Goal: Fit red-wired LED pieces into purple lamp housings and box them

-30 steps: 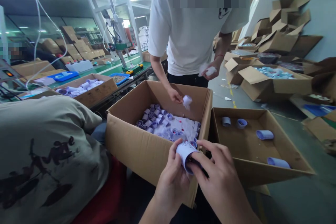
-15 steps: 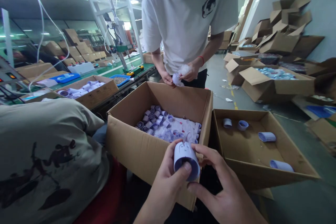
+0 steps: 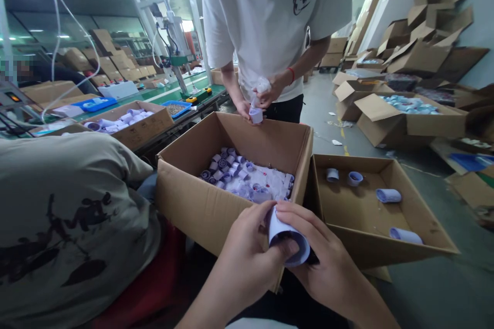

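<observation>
A white plastic cylindrical housing (image 3: 281,227) is held between my two hands, its open end tilted toward me. My left hand (image 3: 252,247) grips it from the left, with the thumb pushed inside the opening. Around its top and right side curl the fingers of my right hand (image 3: 322,247). What sits inside the housing is dark and hard to make out. Just beyond my hands stands a large cardboard box (image 3: 193,205) with many similar white cylinders (image 3: 227,164) and clear plastic bags inside.
At right, a shallower cardboard box (image 3: 358,216) holds several white cylinders. A co-worker (image 3: 270,36) stands opposite, handling a cylinder and a plastic bag. Another person (image 3: 69,231) sits close on my left. A green workbench (image 3: 154,95) carries a press (image 3: 173,46) and a parts box (image 3: 142,128).
My right hand has closed over the housing, which has shifted slightly right and turned. My left thumb reaches deeper into it. The co-worker's hands have moved slightly left.
</observation>
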{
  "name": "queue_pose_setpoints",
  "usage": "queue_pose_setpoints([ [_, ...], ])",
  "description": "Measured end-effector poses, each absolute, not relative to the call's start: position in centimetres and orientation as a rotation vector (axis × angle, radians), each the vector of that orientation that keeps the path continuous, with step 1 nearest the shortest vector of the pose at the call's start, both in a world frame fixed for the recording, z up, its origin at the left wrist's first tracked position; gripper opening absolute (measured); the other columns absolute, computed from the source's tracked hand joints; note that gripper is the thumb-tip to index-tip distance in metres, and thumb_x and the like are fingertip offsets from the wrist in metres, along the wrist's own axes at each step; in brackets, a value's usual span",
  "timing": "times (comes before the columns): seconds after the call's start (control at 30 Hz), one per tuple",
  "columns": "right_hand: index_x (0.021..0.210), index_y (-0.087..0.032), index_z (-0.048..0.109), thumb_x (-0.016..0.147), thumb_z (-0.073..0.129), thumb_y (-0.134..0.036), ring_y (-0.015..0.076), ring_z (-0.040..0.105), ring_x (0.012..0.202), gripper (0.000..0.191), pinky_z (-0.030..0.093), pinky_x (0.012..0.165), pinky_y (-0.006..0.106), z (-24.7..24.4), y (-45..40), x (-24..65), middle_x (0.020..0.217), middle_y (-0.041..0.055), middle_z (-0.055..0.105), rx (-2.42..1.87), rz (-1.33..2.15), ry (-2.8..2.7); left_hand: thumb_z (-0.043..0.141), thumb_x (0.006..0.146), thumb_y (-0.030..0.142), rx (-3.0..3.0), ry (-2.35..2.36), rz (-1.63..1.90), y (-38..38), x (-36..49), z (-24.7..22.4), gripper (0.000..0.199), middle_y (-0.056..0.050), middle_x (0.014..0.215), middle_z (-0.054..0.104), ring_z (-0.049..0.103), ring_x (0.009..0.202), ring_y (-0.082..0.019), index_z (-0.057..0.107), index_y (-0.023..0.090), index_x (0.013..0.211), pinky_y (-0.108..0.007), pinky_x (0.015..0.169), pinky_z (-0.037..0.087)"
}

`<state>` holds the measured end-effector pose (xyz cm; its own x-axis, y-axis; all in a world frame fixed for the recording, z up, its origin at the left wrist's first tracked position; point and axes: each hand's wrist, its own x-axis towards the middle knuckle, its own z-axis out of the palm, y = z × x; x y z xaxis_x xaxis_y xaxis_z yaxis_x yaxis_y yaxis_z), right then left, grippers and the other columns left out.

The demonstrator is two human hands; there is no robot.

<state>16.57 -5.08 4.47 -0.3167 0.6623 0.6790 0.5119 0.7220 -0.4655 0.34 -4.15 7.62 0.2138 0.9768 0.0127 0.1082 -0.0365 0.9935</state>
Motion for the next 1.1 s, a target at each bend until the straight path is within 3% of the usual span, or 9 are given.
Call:
queue_pose_setpoints([
  [0.2, 0.133, -0.018, 0.05, 0.089, 0.05, -0.006, 0.0225, 0.06, 0.126, 0.046, 0.054, 0.105, 0.037, 4.4, -5.4, 16.7, 0.13, 0.0132, 0.063, -0.925, 0.106, -1.979, 0.065, 0.07, 0.005, 1.488, 1.12, 0.983, -4.0, 1.7, 8.3, 0.036, -0.003, 0.09, 0.073, 0.064, 0.086, -0.026, 0.072, 0.024, 0.1, -0.034, 0.076, 0.046],
  [0.37, 0.135, -0.017, 0.049, 0.087, 0.048, -0.002, 0.0213, 0.057, 0.129, 0.05, 0.052, 0.107, 0.036, 3.8, -5.2, 17.2, 0.132, 0.013, 0.062, -0.945, 0.049, -1.986, 0.059, 0.07, 0.005, 1.538, 1.204, 0.987, -3.9, 2.7, 7.8, 0.031, -0.002, 0.082, 0.07, 0.064, 0.083, -0.025, 0.069, 0.025, 0.092, -0.034, 0.074, 0.045],
  [0.6, 0.135, -0.021, 0.049, 0.083, 0.046, -0.004, 0.0248, 0.063, 0.122, 0.055, 0.058, 0.098, 0.04, 2.0, -5.0, 16.8, 0.13, 0.0122, 0.064, -0.992, 0.075, -1.915, 0.058, 0.072, 0.007, 1.538, 1.246, 1.016, -3.6, 4.1, 6.0, 0.035, -0.008, 0.096, 0.072, 0.063, 0.089, -0.03, 0.071, 0.023, 0.101, -0.04, 0.079, 0.044],
  [0.77, 0.129, -0.021, 0.053, 0.092, 0.056, -0.035, 0.0271, 0.073, 0.103, 0.04, 0.064, 0.085, 0.039, -0.9, -4.0, 21.6, 0.118, 0.0118, 0.071, -1.27, 0.081, -1.896, 0.08, 0.07, 0.028, 1.293, 1.141, 1.047, -2.2, 1.4, 3.5, 0.053, -0.012, 0.122, 0.069, 0.062, 0.105, -0.033, 0.068, 0.026, 0.122, -0.041, 0.09, 0.045],
  [0.83, 0.127, -0.019, 0.055, 0.094, 0.053, -0.046, 0.0309, 0.074, 0.098, 0.043, 0.064, 0.08, 0.044, -1.5, -2.5, 24.9, 0.114, 0.0144, 0.073, -1.409, -0.099, -1.866, 0.079, 0.072, 0.033, 1.253, 1.223, 1.114, -0.3, -1.1, 3.5, 0.042, -0.013, 0.114, 0.072, 0.064, 0.099, -0.03, 0.072, 0.024, 0.113, -0.037, 0.084, 0.047],
  [0.93, 0.134, -0.018, 0.052, 0.095, 0.047, -0.052, 0.0385, 0.063, 0.118, 0.052, 0.057, 0.091, 0.055, -0.9, 0.2, 27.5, 0.124, 0.0194, 0.067, -1.469, -0.409, -1.747, 0.065, 0.083, 0.039, 1.574, 1.547, 1.011, 4.0, -4.5, 4.5, 0.029, -0.013, 0.101, 0.073, 0.066, 0.093, -0.029, 0.071, 0.02, 0.104, -0.037, 0.079, 0.05],
  [1.0, 0.135, -0.019, 0.05, 0.097, 0.049, -0.045, 0.0336, 0.062, 0.121, 0.046, 0.056, 0.095, 0.051, -0.1, 1.5, 26.2, 0.126, 0.0167, 0.067, -1.393, -0.39, -1.751, 0.057, 0.088, 0.034, 1.85, 1.685, 0.823, 7.2, -5.2, 4.9, 0.024, -0.013, 0.099, 0.072, 0.065, 0.097, -0.03, 0.068, 0.02, 0.103, -0.042, 0.085, 0.049],
  [1.1, 0.123, -0.021, 0.057, 0.098, 0.05, -0.036, 0.0254, 0.07, 0.108, 0.031, 0.059, 0.091, 0.042, -0.3, 2.6, 21.6, 0.115, 0.0107, 0.073, -1.143, -0.183, -1.94, 0.062, 0.086, 0.024, 2.093, 1.632, 0.521, 11.7, -3.8, 3.9, 0.012, -0.011, 0.097, 0.07, 0.063, 0.101, -0.028, 0.068, 0.019, 0.094, -0.046, 0.092, 0.047],
])
